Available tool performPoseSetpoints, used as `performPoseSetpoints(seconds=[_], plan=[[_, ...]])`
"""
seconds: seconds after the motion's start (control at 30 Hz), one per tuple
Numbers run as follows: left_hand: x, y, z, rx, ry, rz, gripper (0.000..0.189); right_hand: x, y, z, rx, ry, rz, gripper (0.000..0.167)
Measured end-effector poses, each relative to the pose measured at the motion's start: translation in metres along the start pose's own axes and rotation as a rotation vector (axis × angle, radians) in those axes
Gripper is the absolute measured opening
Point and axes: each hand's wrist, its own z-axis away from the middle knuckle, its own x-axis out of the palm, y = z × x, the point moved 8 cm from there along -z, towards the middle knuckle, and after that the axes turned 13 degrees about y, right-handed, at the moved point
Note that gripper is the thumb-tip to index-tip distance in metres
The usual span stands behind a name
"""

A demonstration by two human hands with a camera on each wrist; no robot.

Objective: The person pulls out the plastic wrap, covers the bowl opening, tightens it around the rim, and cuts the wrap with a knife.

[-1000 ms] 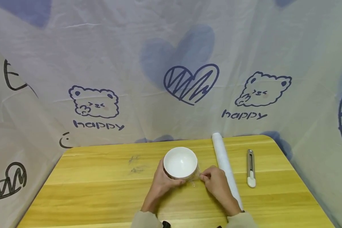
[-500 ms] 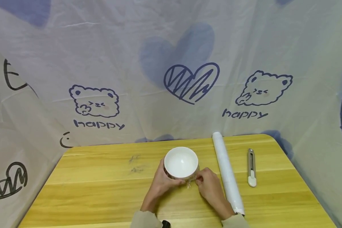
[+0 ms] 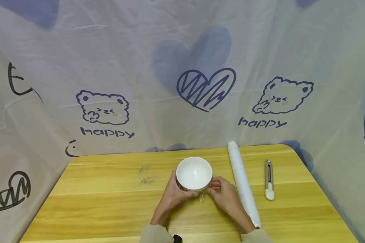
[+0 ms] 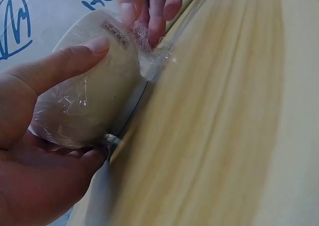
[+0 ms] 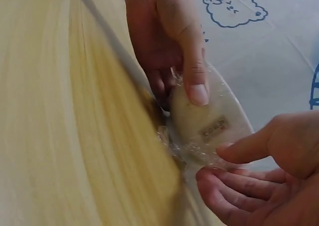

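A white bowl (image 3: 194,172), its outside covered in clear cling film (image 4: 82,99), is upright near the middle of the table. My left hand (image 3: 174,192) grips the bowl from its left side, thumb across the near wall and fingers round the far side. At the bowl's right side, my right hand (image 3: 225,195) has its thumb and fingertips on the cling film (image 5: 197,154), pinching it close to the wall. Crumpled film bunches near the bowl's base, and a small printed label (image 5: 214,130) shows on the wall. The fingertips beneath the bowl are partly hidden.
A long white roll (image 3: 243,182) lies just right of my right hand. Farther right is a utility knife (image 3: 269,180) with a grey body and white end. The wooden table (image 3: 103,195) meets a printed cloth backdrop (image 3: 152,111) at its back edge.
My right hand has moved left to the bowl's side, drawing the loose cling film in against it; its fingers have since spread along the wall. My left hand keeps its hold on the bowl.
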Motion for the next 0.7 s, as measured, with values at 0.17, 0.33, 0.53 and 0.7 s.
performPoseSetpoints(seconds=[0.17,0.33,0.53,0.7], plan=[[0.006,0.001,0.001,0.008,-0.036,0.024,0.116,-0.001,0.002,0.001,-0.028,0.021,0.027,0.029],[0.012,0.000,0.002,0.007,-0.041,0.054,0.122,-0.005,0.009,-0.003,0.012,0.062,-0.023,0.020],[0.014,-0.001,0.003,0.054,0.066,-0.029,0.127,-0.001,0.020,-0.006,0.120,0.042,-0.129,0.023],[0.014,0.000,0.001,0.053,0.115,-0.065,0.121,-0.001,0.026,-0.006,0.177,0.073,-0.148,0.032]])
